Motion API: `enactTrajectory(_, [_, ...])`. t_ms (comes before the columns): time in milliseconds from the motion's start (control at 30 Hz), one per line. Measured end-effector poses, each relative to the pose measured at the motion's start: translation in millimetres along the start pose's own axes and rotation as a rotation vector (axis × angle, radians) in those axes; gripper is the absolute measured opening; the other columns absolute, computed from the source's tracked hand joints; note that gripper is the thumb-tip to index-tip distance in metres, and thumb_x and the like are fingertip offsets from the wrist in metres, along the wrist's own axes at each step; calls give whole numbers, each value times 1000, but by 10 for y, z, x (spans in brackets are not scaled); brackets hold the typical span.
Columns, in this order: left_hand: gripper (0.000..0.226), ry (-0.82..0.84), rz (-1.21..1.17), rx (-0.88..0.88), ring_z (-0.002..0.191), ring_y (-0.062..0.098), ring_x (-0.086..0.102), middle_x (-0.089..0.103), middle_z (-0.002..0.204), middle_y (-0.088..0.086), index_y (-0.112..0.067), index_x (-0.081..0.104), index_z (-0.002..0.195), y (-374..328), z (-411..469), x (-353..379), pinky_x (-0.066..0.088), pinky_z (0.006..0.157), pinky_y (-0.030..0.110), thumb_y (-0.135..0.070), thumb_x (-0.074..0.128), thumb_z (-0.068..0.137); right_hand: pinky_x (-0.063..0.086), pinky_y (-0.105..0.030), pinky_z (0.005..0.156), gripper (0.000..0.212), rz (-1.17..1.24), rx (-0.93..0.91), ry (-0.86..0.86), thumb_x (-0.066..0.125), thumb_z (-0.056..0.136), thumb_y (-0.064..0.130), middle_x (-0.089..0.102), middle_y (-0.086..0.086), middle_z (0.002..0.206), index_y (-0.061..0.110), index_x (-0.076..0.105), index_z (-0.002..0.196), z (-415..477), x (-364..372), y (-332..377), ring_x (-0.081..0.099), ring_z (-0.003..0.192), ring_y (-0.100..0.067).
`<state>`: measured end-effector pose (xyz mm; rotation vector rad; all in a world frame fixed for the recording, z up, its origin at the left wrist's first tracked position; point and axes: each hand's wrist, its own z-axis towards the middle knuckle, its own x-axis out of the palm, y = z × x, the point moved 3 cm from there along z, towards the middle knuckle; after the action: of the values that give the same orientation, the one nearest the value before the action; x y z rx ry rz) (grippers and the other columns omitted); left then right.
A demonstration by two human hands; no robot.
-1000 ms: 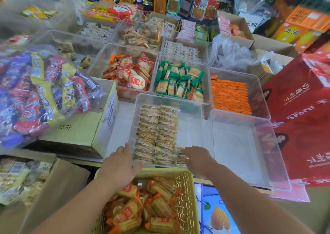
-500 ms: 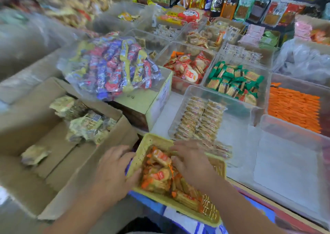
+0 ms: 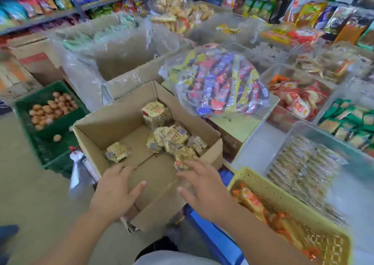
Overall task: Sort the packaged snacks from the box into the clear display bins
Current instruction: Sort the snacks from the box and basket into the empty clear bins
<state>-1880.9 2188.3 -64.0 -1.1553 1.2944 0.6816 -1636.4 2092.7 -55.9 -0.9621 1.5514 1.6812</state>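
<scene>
An open cardboard box (image 3: 95, 131) stands in front of me with several yellow-wrapped snack packs (image 3: 171, 137) in its far right part and one lone pack (image 3: 117, 153) at the left. My left hand (image 3: 115, 192) hovers over the box's near flap, fingers spread, holding nothing. My right hand (image 3: 204, 188) reaches in with straight fingers, its tips at the nearest snack pack (image 3: 183, 156). A clear display bin (image 3: 321, 135) at the right holds rows of the same kind of pale packs.
A yellow basket (image 3: 269, 192) of orange-wrapped snacks sits at my lower right. A bag of mixed candy (image 3: 220, 82) lies on a box behind. Further clear bins (image 3: 332, 90) of snacks stand at the right. A green crate (image 3: 54, 135) of eggs is on the floor, left.
My view has swung left from the bins to the cardboard box. Both hands left the yellow basket and now reach over the box.
</scene>
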Motion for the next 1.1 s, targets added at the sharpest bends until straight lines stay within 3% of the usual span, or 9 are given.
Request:
enactTrajectory(133, [71,253,92,3,134,28,46,50,146,4,-28,46,151,377,649,-109,44,108,41,-66,58,92,-21,-31,117,48,-85,108,94,40,100,60,42,14,154,36,58,137,416,207,47,12,153,-15])
enactTrajectory(233, [77,401,165,-20,133,30,47,47,145,6,-30,43,150,578,1249,-171,47,104,41,-72,58,88,-34,-35,111,56,-209,156,135,29,97,67,43,21,151,39,62,131,550,324,33,11,152,-13])
enactTrajectory(333, [80,502,267,9,128,33,52,47,142,9,-25,42,150,713,1825,-111,48,103,43,-66,66,86,-33,-37,113,61,-241,194,145,21,92,70,40,26,151,44,60,132,551,363,14,11,150,-9])
enactTrajectory(467, [87,673,441,38,134,34,51,46,151,15,-15,39,154,868,2297,142,47,106,38,-54,75,84,-19,-44,121,59,-224,246,182,24,93,70,44,23,149,43,60,132,507,342,31,19,150,-11])
enactTrajectory(633, [81,845,661,137,122,25,63,62,139,6,-17,53,142,983,2452,493,54,96,32,-40,86,72,-28,-35,116,59,-220,279,157,26,92,69,49,22,144,42,62,132,533,315,81,25,145,-11])
enactTrajectory(767, [90,831,735,178,121,27,61,62,136,5,-20,44,141,1000,2511,618,55,96,36,-34,91,65,-28,-34,116,57,-195,291,143,29,92,67,51,21,142,42,64,129,546,301,77,26,144,-11])
enactTrajectory(867, [71,804,868,207,102,22,58,66,112,-3,-26,63,125,949,2526,632,56,88,36,-45,90,62,-27,-36,117,58,-198,299,154,27,92,67,51,22,143,43,63,130,557,305,70,24,145,-10])
enactTrajectory(933, [61,798,915,235,100,20,55,66,111,-4,-28,68,117,892,2534,638,51,84,33,-53,87,65,-27,-36,118,59,-189,306,159,26,91,66,50,23,142,43,63,131,560,300,61,23,146,-10])
enactTrajectory(1100, [38,777,613,296,91,22,69,74,103,3,-17,71,104,613,2666,453,58,79,32,-40,83,76,-27,-36,117,61,-183,310,185,24,91,67,47,25,144,44,61,132,579,279,62,20,147,-8])
